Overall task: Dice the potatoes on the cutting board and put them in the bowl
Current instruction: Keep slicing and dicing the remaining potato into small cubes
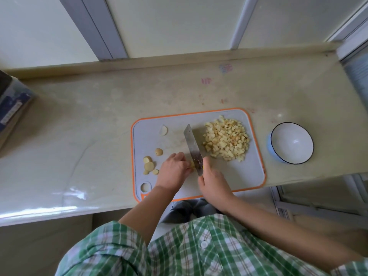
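**A:** What sat nearest the camera?

**B:** A green plaid shirt [199,246], then two bare forearms reaching over the near edge of the cutting board [243,176].

**A:** And the hands?

**B:** The right hand [214,184] was wrapped round the handle of the knife [192,148], with a sliver of yellow handle showing by the forefinger. The left hand [174,170] lay just left of the blade, its fingers curled down and pinching a small potato piece [192,165] against the board (most of the piece was hidden under the fingertips, so I couldn't tell its shape).

**A:** How did the blade lie?

**B:** Its long axis ran away from the person, tip leaning slightly left. The piece sat at the heel end, between the left fingertips and the steel. I'd judge the next cut depended on that: the piece had to be fed rightward under the heel while the fingertips stayed clear.

**A:** Farther out?

**B:** A few potato offcuts [149,166] lay left of the left hand. The diced potato pile [227,138] was heaped right of the blade, apart from it. Beyond the board's right edge stood the bowl [291,142] on the counter [99,116], with nothing in it. Both lay on the knife hand's side, so that hand was nearer.

**A:** Progress?

**B:** Dicing looked nearly done; the transfer hadn't begun.
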A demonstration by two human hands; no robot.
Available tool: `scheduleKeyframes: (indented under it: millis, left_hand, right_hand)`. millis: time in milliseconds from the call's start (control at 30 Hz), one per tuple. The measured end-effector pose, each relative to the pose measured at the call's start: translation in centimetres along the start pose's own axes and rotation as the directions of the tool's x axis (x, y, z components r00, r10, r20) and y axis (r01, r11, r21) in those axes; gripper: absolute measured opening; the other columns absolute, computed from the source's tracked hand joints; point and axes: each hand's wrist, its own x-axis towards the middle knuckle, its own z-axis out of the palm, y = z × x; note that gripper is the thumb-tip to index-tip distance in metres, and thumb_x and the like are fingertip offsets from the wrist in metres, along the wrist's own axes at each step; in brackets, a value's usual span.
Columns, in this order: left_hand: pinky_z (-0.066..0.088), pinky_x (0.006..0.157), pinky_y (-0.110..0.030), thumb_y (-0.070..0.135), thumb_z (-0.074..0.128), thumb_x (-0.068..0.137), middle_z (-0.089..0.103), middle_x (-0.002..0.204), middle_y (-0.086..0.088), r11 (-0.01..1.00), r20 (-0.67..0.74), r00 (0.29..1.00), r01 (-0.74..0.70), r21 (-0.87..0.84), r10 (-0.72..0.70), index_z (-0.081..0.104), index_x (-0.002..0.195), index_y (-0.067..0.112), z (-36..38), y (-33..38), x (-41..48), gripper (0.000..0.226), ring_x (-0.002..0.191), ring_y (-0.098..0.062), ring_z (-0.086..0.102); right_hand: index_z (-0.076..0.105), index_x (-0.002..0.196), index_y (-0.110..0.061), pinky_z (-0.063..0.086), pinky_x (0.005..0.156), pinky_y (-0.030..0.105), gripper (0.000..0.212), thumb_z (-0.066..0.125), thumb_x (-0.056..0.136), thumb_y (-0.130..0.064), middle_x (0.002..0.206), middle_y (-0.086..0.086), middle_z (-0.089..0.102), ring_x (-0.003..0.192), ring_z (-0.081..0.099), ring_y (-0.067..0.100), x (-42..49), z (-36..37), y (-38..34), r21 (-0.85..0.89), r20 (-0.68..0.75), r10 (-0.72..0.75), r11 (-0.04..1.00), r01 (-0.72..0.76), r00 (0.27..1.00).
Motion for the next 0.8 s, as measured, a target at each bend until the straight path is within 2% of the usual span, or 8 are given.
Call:
scheduleKeyframes:
  millis: [100, 200, 267, 400, 467, 533, 633, 800]
  left_hand:
    - [0.044, 0.04, -0.028, 0.027, 0.068, 0.063, 0.055, 0.065, -0.003, 1.0, 0.009, 1.0, -0.001, -0.006, 0.001, 0.071, 0.058, 0.014, 0.3, -0.1, 0.1, 0.014, 0.053, -0.026, 0.054]
    - [0.046, 0.042, -0.031, 0.023, 0.077, 0.065, 0.055, 0.067, -0.005, 1.0, 0.012, 1.0, -0.012, -0.024, 0.013, 0.071, 0.062, 0.014, 0.2, -0.4, 0.0, 0.012, 0.055, -0.028, 0.055]
    - [0.046, 0.044, -0.031, 0.023, 0.082, 0.066, 0.055, 0.068, -0.005, 0.999, 0.0, 1.0, -0.022, -0.036, 0.022, 0.072, 0.069, 0.015, 0.1, -0.6, -0.2, 0.013, 0.057, -0.028, 0.055]
    - [0.046, 0.052, -0.031, 0.039, 0.059, 0.082, 0.054, 0.071, -0.004, 0.997, -0.052, 0.998, -0.025, -0.078, 0.021, 0.07, 0.081, 0.016, 0.1, -1.2, -0.7, 0.025, 0.061, -0.027, 0.054]
    - [0.046, 0.052, -0.031, 0.03, 0.072, 0.077, 0.054, 0.071, -0.004, 0.997, -0.058, 0.998, -0.017, -0.071, 0.012, 0.069, 0.082, 0.015, 0.1, -1.4, -0.8, 0.016, 0.062, -0.028, 0.055]
    - [0.045, 0.051, -0.03, 0.022, 0.083, 0.068, 0.054, 0.07, -0.005, 0.997, -0.049, 0.999, -0.002, -0.078, -0.002, 0.069, 0.079, 0.013, 0.1, -1.5, -0.8, 0.02, 0.061, -0.028, 0.056]
    - [0.045, 0.048, -0.03, 0.021, 0.085, 0.065, 0.053, 0.067, -0.004, 0.996, -0.03, 1.0, 0.004, -0.087, -0.007, 0.068, 0.074, 0.013, 0.0, -1.4, -0.9, 0.02, 0.061, -0.028, 0.055]
    - [0.046, 0.043, -0.031, 0.018, 0.086, 0.062, 0.054, 0.067, -0.003, 0.996, -0.04, 0.999, 0.004, -0.089, -0.008, 0.07, 0.073, 0.015, 0.2, -1.4, -0.9, 0.02, 0.061, -0.027, 0.056]
  right_hand:
    - [0.03, 0.135, -0.003, 0.028, 0.061, 0.033, 0.042, 0.041, 0.094, -0.01, 0.085, 0.011, 0.051, 0.085, 0.058, 0.037, 0.0, 0.5, -0.4, -0.022, -0.024, 0.011, 1.0, -0.012, 1.0]
    - [0.034, 0.132, -0.002, 0.027, 0.061, 0.033, 0.04, 0.043, 0.093, -0.008, 0.09, 0.016, 0.057, 0.086, 0.058, 0.039, 0.6, 0.4, -0.6, 0.002, -0.081, 0.027, 1.0, -0.026, 0.996]
    - [0.036, 0.127, -0.002, 0.025, 0.061, 0.033, 0.036, 0.043, 0.092, -0.006, 0.083, 0.012, 0.051, 0.085, 0.057, 0.04, 1.0, 0.0, -0.7, 0.035, -0.107, 0.052, 0.998, -0.048, 0.993]
    - [0.038, 0.119, -0.002, 0.025, 0.059, 0.036, 0.03, 0.044, 0.089, -0.004, 0.076, 0.008, 0.044, 0.076, 0.052, 0.041, 1.0, -0.8, -0.9, 0.039, -0.112, 0.033, 0.999, -0.028, 0.993]
    - [0.037, 0.113, -0.004, 0.026, 0.058, 0.037, 0.025, 0.044, 0.089, -0.004, 0.074, 0.008, 0.044, 0.07, 0.046, 0.037, 0.6, -1.0, -1.2, 0.033, -0.099, 0.009, 0.999, -0.006, 0.995]
    - [0.035, 0.111, -0.008, 0.025, 0.057, 0.037, 0.022, 0.044, 0.091, -0.006, 0.072, 0.004, 0.042, 0.065, 0.04, 0.03, 0.4, -0.7, -1.4, 0.016, -0.074, -0.003, 1.0, 0.004, 0.997]
    - [0.034, 0.111, -0.008, 0.025, 0.056, 0.035, 0.021, 0.043, 0.092, -0.007, 0.069, 0.0, 0.038, 0.064, 0.04, 0.026, 0.2, -0.2, -1.5, 0.007, -0.039, 0.003, 1.0, -0.002, 0.999]
    - [0.034, 0.124, -0.005, 0.029, 0.057, 0.032, 0.032, 0.043, 0.094, -0.009, 0.078, 0.003, 0.042, 0.067, 0.043, 0.025, 0.1, 0.7, -1.7, -0.028, -0.032, 0.02, 0.999, -0.021, 0.999]
